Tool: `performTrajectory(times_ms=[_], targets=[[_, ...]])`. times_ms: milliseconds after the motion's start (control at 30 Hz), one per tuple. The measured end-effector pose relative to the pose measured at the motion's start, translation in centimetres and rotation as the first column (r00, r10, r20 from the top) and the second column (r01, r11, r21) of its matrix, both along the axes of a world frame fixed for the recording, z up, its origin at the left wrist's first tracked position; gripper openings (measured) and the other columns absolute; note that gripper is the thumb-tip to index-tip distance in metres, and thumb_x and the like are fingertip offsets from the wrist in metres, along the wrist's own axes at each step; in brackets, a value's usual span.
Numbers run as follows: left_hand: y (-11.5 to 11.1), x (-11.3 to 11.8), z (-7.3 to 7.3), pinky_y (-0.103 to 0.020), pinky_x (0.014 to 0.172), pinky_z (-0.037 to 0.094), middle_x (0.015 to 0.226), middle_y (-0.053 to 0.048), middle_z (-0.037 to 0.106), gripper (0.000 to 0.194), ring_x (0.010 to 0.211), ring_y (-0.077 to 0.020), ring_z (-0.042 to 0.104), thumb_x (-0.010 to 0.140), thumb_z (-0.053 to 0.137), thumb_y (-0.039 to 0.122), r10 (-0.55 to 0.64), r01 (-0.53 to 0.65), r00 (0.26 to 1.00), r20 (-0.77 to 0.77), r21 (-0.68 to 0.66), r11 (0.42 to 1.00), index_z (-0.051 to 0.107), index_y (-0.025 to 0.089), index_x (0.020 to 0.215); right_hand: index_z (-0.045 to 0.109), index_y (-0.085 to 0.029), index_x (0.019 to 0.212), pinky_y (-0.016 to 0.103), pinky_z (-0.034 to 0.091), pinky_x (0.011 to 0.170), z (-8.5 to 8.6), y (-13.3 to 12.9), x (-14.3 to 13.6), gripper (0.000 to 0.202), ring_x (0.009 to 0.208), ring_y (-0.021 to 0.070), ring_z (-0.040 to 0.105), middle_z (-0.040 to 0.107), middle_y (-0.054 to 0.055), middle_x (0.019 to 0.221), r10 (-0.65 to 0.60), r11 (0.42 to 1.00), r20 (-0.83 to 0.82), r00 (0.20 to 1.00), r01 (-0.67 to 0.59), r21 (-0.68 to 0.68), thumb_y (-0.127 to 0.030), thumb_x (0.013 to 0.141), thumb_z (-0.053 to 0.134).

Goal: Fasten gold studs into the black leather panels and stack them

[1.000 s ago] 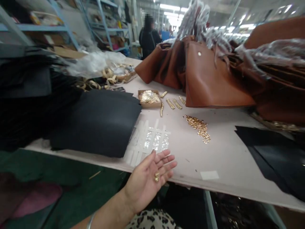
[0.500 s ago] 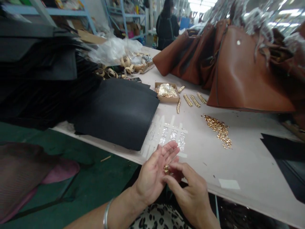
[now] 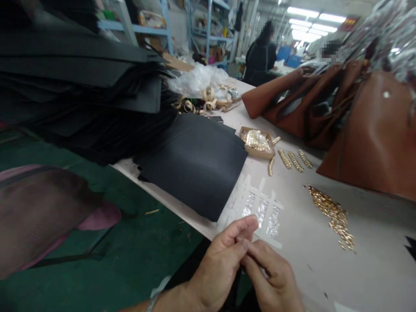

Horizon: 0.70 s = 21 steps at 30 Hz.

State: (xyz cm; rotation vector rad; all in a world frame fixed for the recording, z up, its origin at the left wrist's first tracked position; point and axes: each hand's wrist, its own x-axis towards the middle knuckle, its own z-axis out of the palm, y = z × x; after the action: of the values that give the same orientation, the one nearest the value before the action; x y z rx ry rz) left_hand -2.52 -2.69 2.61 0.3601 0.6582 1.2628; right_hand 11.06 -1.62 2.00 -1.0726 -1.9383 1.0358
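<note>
My left hand (image 3: 221, 262) is at the table's front edge, its fingers curled and its thumb pressed inward. Against it, my right hand (image 3: 274, 273) pinches with thumb and fingertips, so both hands meet. The small gold metal pieces seen in my left palm a moment ago are now hidden by the fingers; what the right fingertips pinch cannot be made out. Just beyond my hands, strips of clear, shiny film (image 3: 261, 212) are taped to the table with whitish tape. A loose pile of gold metal pieces (image 3: 331, 214) lies to the right.
A cardboard box (image 3: 260, 153) holds bagged gold pieces, with linked gold strips (image 3: 295, 161) beside it. Black sheets (image 3: 198, 160) and a tall black stack (image 3: 81, 86) occupy the left. Brown bags (image 3: 373, 143) stand at right. A covered chair (image 3: 48, 216) is at left; a person (image 3: 260, 56) is farther back.
My left hand has gone from open palm to curled, covering the gold pieces, and my right fingertips now press against its thumb. The view has swung left, shifting the table's contents rightward.
</note>
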Motion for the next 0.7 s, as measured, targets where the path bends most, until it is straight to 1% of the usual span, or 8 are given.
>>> performTrajectory(times_ms=[100, 233, 333, 400, 467, 567, 633, 700], targets=[[0.2, -1.2, -0.1, -0.037, 0.118, 0.028, 0.136, -0.004, 0.062, 0.034, 0.137, -0.0213, 0.044, 0.090, 0.059, 0.017, 0.060, -0.060, 0.998, -0.023, 0.012, 0.998, 0.067, 0.026, 0.122, 0.073, -0.023, 0.102, 0.022, 0.050, 0.058, 0.1, 1.0, -1.5, 0.017, 0.064, 0.0144, 0.061, 0.066, 0.002, 0.074, 0.003, 0.974, -0.045, 0.999, -0.013, -0.226, -0.030, 0.092, 0.061], [0.5, -3.4, -0.1, -0.039, 0.118, 0.029, 0.140, -0.002, 0.059, 0.037, 0.138, -0.0228, 0.043, 0.090, 0.057, 0.015, 0.134, -0.129, 0.985, -0.110, 0.055, 0.990, 0.067, 0.028, 0.123, 0.069, -0.018, 0.094, 0.022, 0.049, 0.055, 0.9, 1.8, -4.4, 0.029, 0.062, 0.0136, 0.059, 0.066, 0.003, 0.073, -0.123, 0.857, -0.130, 0.984, 0.039, -0.515, -0.045, 0.085, 0.069], [0.8, -5.3, 0.8, -0.034, 0.116, 0.031, 0.137, -0.001, 0.061, 0.040, 0.135, -0.0201, 0.047, 0.088, 0.055, 0.011, 0.229, -0.222, 0.969, -0.095, 0.083, 0.972, 0.067, 0.028, 0.122, 0.070, -0.017, 0.097, 0.023, 0.049, 0.055, 1.6, 2.5, -5.9, 0.039, 0.057, 0.0121, 0.058, 0.063, 0.000, 0.068, -0.107, 0.749, -0.163, 0.981, -0.029, -0.661, -0.051, 0.078, 0.075], [1.0, -6.8, 1.6, -0.033, 0.113, 0.037, 0.131, -0.003, 0.065, 0.038, 0.129, -0.0202, 0.052, 0.086, 0.056, 0.009, 0.291, -0.284, 0.954, -0.073, 0.087, 0.955, 0.069, 0.025, 0.117, 0.071, -0.017, 0.099, 0.025, 0.050, 0.056, 2.0, 3.2, -6.3, 0.042, 0.056, 0.0131, 0.060, 0.063, 0.000, 0.065, -0.045, 0.718, -0.157, 0.987, -0.077, -0.692, -0.052, 0.076, 0.075], [1.1, -8.4, 1.9, -0.030, 0.101, 0.047, 0.121, -0.005, 0.070, 0.033, 0.115, -0.0198, 0.062, 0.084, 0.057, 0.008, 0.353, -0.349, 0.932, -0.079, 0.059, 0.935, 0.071, 0.021, 0.111, 0.072, -0.017, 0.095, 0.026, 0.051, 0.059, 2.2, 4.1, -6.5, 0.037, 0.057, 0.0146, 0.062, 0.064, 0.000, 0.061, -0.003, 0.757, -0.124, 0.992, -0.079, -0.649, -0.051, 0.079, 0.073], [1.0, -10.6, 1.4, -0.021, 0.071, 0.051, 0.107, -0.006, 0.071, 0.027, 0.083, -0.0126, 0.065, 0.084, 0.060, 0.012, 0.441, -0.456, 0.882, -0.166, -0.069, 0.887, 0.069, 0.018, 0.109, 0.071, -0.019, 0.092, 0.027, 0.053, 0.064, 2.3, 6.3, -6.7, 0.029, 0.063, 0.0160, 0.065, 0.067, 0.001, 0.065, -0.020, 0.886, -0.053, 0.998, -0.007, -0.465, -0.047, 0.085, 0.067], [0.8, -11.6, 0.6, -0.018, 0.059, 0.045, 0.099, -0.005, 0.070, 0.024, 0.070, -0.0090, 0.060, 0.086, 0.063, 0.019, 0.485, -0.524, 0.842, -0.235, -0.145, 0.839, 0.066, 0.017, 0.109, 0.070, -0.022, 0.096, 0.028, 0.053, 0.070, 2.5, 8.4, -7.0, 0.024, 0.073, 0.0169, 0.066, 0.069, 0.002, 0.078, -0.070, 0.972, 0.016, 0.997, 0.072, -0.225, -0.044, 0.088, 0.064], [0.6, -12.3, -0.2, -0.018, 0.055, 0.043, 0.092, -0.003, 0.067, 0.024, 0.067, -0.0085, 0.057, 0.085, 0.067, 0.027, 0.520, -0.578, 0.804, -0.289, -0.173, 0.797, 0.064, 0.017, 0.106, 0.069, -0.024, 0.098, 0.029, 0.051, 0.075, 2.9, 11.1, -7.6, 0.019, 0.081, 0.0178, 0.066, 0.070, 0.002, 0.088, -0.111, 0.992, 0.106, 0.988, 0.104, 0.071, -0.040, 0.091, 0.061]])
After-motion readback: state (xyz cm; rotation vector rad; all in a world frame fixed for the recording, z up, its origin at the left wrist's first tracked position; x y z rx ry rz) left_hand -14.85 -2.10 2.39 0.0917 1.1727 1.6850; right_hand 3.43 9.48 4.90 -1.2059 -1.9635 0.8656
